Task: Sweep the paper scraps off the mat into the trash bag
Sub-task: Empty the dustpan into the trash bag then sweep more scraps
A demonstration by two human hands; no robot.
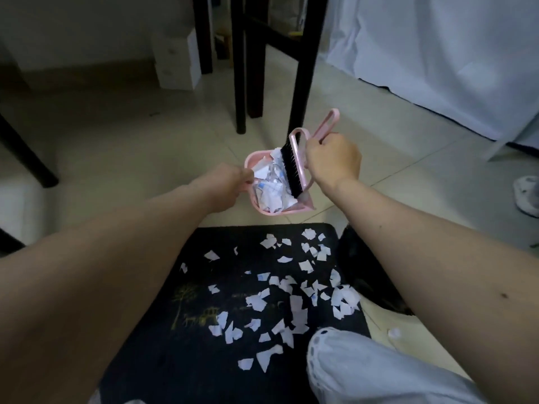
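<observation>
A black mat (175, 330) lies on the tiled floor below me, strewn with several white paper scraps (291, 293). Above its far edge I hold a pink dustpan (264, 210) heaped with scraps. My left hand (230, 185) grips the dustpan at its left side. My right hand (332, 158) is shut on the pink handle of a small brush (291, 167), whose black bristles press against the scraps inside the pan. A dark trash bag (367, 275) lies on the floor along the mat's right edge, partly hidden by my right forearm.
Dark chair legs (242, 68) stand on the floor just beyond the dustpan. A white cloth (437, 53) hangs at the right, white boxes (175, 62) sit at the back, and a slipper (528, 193) lies at the far right. My knee in light trousers (364, 363) rests over the mat's near right corner.
</observation>
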